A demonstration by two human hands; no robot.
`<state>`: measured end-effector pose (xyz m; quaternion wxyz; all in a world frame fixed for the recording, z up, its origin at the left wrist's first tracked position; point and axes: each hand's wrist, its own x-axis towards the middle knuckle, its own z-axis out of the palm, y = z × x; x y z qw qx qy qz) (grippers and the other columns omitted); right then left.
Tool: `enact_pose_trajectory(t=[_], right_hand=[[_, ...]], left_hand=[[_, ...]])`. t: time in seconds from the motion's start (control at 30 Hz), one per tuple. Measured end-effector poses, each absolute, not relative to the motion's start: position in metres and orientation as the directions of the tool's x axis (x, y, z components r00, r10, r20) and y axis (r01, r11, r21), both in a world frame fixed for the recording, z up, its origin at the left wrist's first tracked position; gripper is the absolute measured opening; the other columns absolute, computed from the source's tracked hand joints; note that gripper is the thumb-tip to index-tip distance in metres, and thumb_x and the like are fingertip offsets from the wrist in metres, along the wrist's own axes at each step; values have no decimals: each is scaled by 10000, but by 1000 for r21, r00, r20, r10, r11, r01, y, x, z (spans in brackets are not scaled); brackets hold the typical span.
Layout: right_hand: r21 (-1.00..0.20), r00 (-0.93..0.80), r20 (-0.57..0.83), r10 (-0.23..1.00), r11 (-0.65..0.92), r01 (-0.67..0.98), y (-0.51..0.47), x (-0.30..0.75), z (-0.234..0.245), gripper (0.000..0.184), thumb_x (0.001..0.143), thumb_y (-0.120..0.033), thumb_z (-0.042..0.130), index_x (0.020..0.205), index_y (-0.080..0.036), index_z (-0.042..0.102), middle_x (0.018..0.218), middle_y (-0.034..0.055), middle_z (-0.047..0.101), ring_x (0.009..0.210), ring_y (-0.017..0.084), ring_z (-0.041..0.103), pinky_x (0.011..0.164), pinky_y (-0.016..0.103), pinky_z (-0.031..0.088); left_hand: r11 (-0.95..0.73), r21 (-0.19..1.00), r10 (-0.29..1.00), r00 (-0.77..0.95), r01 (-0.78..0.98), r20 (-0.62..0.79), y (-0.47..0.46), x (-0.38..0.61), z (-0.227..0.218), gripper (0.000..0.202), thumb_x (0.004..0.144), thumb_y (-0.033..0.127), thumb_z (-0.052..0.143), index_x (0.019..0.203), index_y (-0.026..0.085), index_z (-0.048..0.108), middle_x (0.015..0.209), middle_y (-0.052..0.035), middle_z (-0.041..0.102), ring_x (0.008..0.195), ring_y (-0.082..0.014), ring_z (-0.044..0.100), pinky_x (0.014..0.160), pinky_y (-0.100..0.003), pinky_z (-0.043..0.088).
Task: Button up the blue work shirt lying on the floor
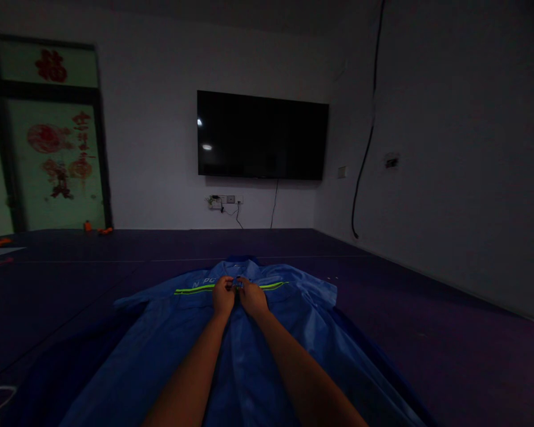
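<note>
Collar [242, 260] pointing away, the shirt [169, 332] lies lengthwise straight ahead on the floor [427, 308]; left hand [223, 296] and right hand [252, 296], equally near, both pinch its front opening at chest height

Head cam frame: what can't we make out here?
All head view.
What the left hand and right hand work at on the blue shirt front, and their grip: fingers cover it, dim, tiny.
Chest lettering by the yellow-green stripe: left hand covers part, too small.
Its hem: cut off by the bottom edge.
Orange bits by the door: too small, dark.
</note>
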<state>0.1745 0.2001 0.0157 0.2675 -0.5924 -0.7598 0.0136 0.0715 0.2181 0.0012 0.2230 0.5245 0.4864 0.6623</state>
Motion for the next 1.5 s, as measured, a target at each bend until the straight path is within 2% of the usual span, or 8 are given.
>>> enact_pose_trajectory(t=[0.4,0.7,0.93,1.13,1.27,1.4,1.5], right_hand=[[-296,-199,335,921,303,906,200,173,16,339,875,-224,342,1182,-214,485,950,88,654,892,197,614,738,262,419],[-362,-160,334,929,283,888,207,177,12,335,862,-211,385,1185,-206,471,1006,88,642,957,190,591,768,255,411],[-373,-154,333,930,280,885,208,178,11,330,864,-206,385,1182,-196,471,1005,97,641,954,195,592,773,261,408],[-378,-178,340,923,307,873,207,177,11,357,863,-224,381,1210,-210,461,1002,91,642,947,198,593,776,274,411],[-384,-203,380,903,353,853,212,177,6,405,853,-210,369,1252,-218,441,1028,96,635,943,202,592,791,287,415],[-463,-229,438,869,437,772,222,180,-4,531,799,-93,348,1325,-166,356,1128,111,588,999,184,558,845,283,404],[-520,-234,470,851,481,705,226,182,-11,590,770,-57,344,1353,-139,302,1115,115,587,970,177,558,847,295,412]], left_hand=[[-431,843,810,-275,321,519,211,73,5,183,601,15,545,674,163,624,575,3,596,583,-130,563,614,-235,407],[-428,803,826,-181,415,534,214,73,2,314,617,-22,515,873,133,608,661,9,594,634,-99,554,647,-207,424],[-390,807,824,-223,443,520,218,74,-1,295,637,11,522,889,132,616,704,-10,601,676,-114,560,682,-228,431],[-362,844,836,-263,395,482,223,72,-5,261,640,50,546,873,136,625,695,-15,598,681,-132,560,712,-265,438],[-361,882,854,-272,303,443,230,68,-8,258,657,92,550,901,136,622,773,-37,620,736,-140,579,744,-274,445],[-345,923,903,-208,171,377,236,66,-11,273,708,168,533,967,126,611,747,-42,639,643,-128,591,657,-266,473],[-329,938,927,-155,106,342,237,65,-14,288,719,190,525,988,128,609,684,-23,637,577,-113,583,605,-249,475]])
